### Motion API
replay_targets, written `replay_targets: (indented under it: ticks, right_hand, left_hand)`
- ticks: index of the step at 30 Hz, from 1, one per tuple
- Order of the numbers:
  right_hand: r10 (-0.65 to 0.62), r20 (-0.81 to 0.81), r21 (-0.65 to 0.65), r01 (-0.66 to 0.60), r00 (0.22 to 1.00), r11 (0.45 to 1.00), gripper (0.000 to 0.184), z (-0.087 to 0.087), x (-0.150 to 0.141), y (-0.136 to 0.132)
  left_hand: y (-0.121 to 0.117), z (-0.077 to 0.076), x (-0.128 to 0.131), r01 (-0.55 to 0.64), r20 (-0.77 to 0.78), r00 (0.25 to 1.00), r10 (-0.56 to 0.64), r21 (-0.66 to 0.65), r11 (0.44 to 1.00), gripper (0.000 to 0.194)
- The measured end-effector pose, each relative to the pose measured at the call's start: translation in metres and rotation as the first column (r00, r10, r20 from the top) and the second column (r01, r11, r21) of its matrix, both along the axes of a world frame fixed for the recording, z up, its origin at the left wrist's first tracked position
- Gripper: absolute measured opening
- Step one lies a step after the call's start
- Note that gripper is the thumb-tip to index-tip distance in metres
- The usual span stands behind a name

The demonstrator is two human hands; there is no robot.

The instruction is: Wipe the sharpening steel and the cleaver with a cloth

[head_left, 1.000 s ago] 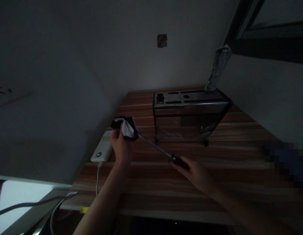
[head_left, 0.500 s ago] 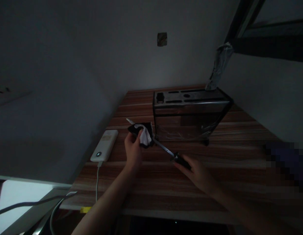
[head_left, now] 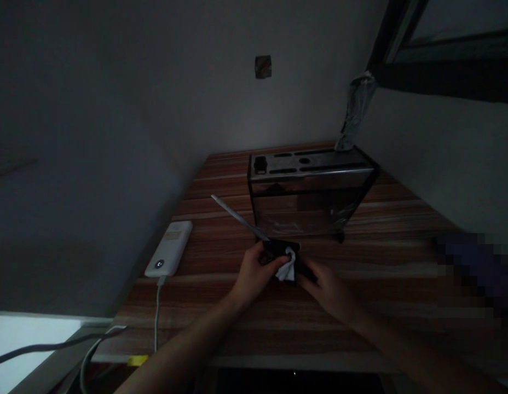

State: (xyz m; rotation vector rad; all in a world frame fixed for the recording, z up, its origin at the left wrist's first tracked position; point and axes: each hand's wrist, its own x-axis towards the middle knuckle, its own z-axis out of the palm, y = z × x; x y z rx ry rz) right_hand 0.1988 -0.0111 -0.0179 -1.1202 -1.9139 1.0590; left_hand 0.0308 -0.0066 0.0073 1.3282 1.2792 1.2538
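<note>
My right hand [head_left: 325, 284] is closed around the black handle [head_left: 307, 270] of a honing steel, whose slim metal rod [head_left: 237, 215] points up and left over the table. My left hand [head_left: 254, 271] pinches a black and white cloth [head_left: 287, 268] wrapped about the steel, close to the handle. The cloth covers the lower end of the rod, and the two hands are nearly side by side. Just beyond them stands a knife block [head_left: 313, 191] with clear sides and a slotted metal top.
A white power bank [head_left: 169, 249] with a cable [head_left: 157, 317] plugged in lies on the left of the wood-grained table [head_left: 221, 339]. A plastic-wrapped post [head_left: 354, 115] rises behind the knife block. Something dark purple and blurred [head_left: 471, 257] is at the right edge.
My left hand has slid the cloth down the rod from near its tip to the handle, baring the upper rod. The right hand keeps hold of the handle. The view has shifted slightly.
</note>
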Motion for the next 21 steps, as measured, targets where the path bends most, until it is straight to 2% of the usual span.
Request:
replay_targets:
  ticks: [9, 17, 21]
  right_hand:
    - [-0.011, 0.020, 0.007, 0.011, 1.000, 1.000, 0.029, 0.000, 0.000, 0.000]
    - [0.002, 0.012, 0.059, -0.002, 1.000, 0.998, 0.028, 0.007, -0.001, 0.001]
    - [-0.007, 0.023, 0.072, 0.006, 1.000, 0.997, 0.021, 0.012, -0.001, 0.000]
  left_hand:
    - [-0.001, -0.002, 0.000, -0.003, -0.009, 1.000, 0.003, 0.007, 1.000, 0.021]
    - [-0.003, 0.010, -0.001, -0.046, 0.007, 0.999, 0.046, 0.009, 0.999, 0.015]
    - [-0.002, 0.015, -0.006, -0.057, -0.010, 0.998, 0.057, 0.032, 0.998, 0.012]
